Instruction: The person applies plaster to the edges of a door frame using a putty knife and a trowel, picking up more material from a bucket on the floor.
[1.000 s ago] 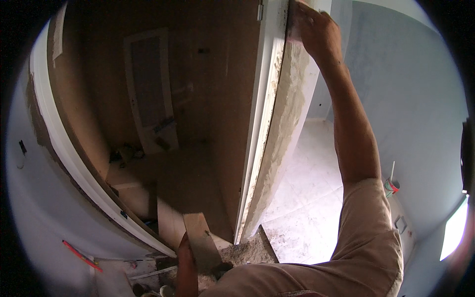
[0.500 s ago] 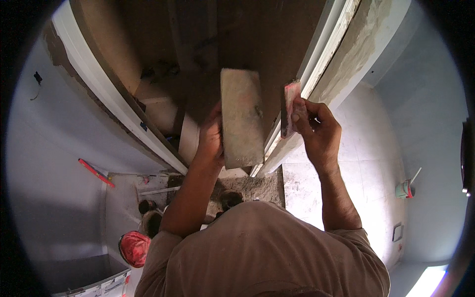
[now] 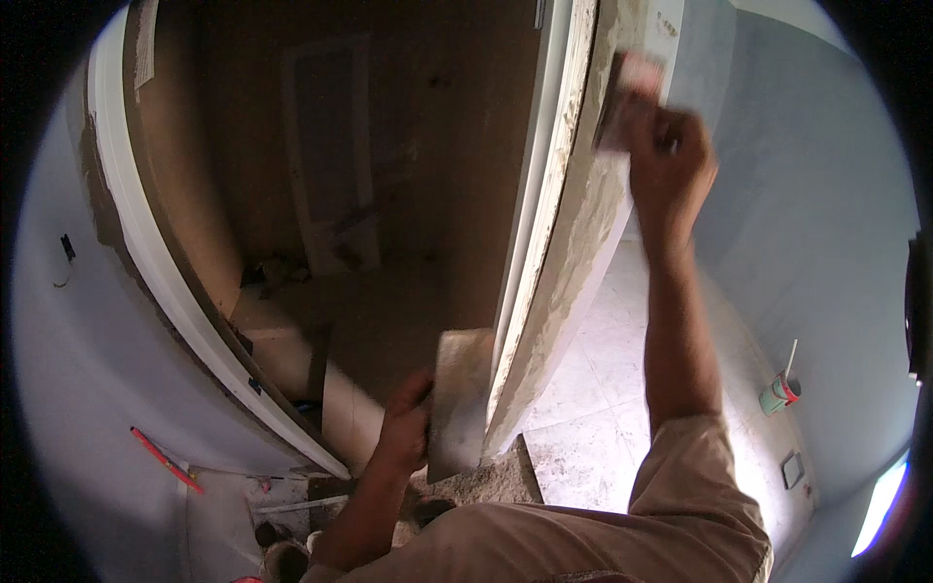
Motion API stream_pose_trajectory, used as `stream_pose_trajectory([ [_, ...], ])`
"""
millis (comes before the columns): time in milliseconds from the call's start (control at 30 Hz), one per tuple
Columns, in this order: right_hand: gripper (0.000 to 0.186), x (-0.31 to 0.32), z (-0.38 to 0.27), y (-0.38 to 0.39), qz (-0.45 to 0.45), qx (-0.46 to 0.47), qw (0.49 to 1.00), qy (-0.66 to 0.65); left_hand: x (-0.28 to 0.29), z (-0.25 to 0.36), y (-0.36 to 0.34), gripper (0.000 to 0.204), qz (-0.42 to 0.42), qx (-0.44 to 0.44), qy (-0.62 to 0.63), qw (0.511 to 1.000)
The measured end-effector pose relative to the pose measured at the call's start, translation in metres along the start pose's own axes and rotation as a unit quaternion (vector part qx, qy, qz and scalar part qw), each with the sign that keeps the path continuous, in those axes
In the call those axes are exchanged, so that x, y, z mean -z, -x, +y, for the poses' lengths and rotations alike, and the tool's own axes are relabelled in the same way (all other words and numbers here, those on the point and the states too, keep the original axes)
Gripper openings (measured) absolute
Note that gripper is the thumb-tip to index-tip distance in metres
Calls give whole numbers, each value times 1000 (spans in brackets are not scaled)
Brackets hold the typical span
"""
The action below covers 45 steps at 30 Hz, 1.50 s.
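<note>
My right hand (image 3: 669,160) grips a small scraper (image 3: 627,97) pressed high on the door-frame edge (image 3: 569,253), my left hand (image 3: 403,428) holds a flat plaster board (image 3: 459,398) low beside it; edge looks roughly coated, smoothing seemingly unfinished.

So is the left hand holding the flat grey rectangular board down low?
Yes, the left hand grips the flat grey rectangular board low beside the wall edge.

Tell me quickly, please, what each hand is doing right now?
Left hand: closed on a flat board.
Right hand: gripping a scraper, blurred.
</note>
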State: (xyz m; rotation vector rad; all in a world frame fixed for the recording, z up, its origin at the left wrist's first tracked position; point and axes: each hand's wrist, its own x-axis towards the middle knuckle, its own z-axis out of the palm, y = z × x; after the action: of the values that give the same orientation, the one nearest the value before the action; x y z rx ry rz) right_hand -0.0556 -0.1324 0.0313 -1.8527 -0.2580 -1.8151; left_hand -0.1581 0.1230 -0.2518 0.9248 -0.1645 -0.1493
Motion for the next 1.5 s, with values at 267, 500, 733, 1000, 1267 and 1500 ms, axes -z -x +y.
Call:
stream_pose_trajectory([
  [267, 28, -48, -18, -143, 48, 43, 998, 11, 78, -39, 35, 34, 169, -7, 30, 985],
  [500, 29, -67, -2, -186, 71, 46, 994, 68, 62, -14, 69, 31, 359, 68, 14, 931],
  [733, 25, -58, -14, -161, 33, 71, 996, 40, 85, -24, 82, 30, 346, 42, 18, 937],
  [1000, 37, -48, 12, -206, 41, 93, 986, 133, 87, -32, 77, 31, 351, 71, 17, 933],
  [1267, 37, -45, -2, -235, 55, 71, 972, 217, 88, -35, 79, 32, 351, 81, 14, 933],
  [1500, 32, -78, -31, -263, 85, 109, 988, 62, 94, -43, 68, 34, 332, 81, 12, 940],
])
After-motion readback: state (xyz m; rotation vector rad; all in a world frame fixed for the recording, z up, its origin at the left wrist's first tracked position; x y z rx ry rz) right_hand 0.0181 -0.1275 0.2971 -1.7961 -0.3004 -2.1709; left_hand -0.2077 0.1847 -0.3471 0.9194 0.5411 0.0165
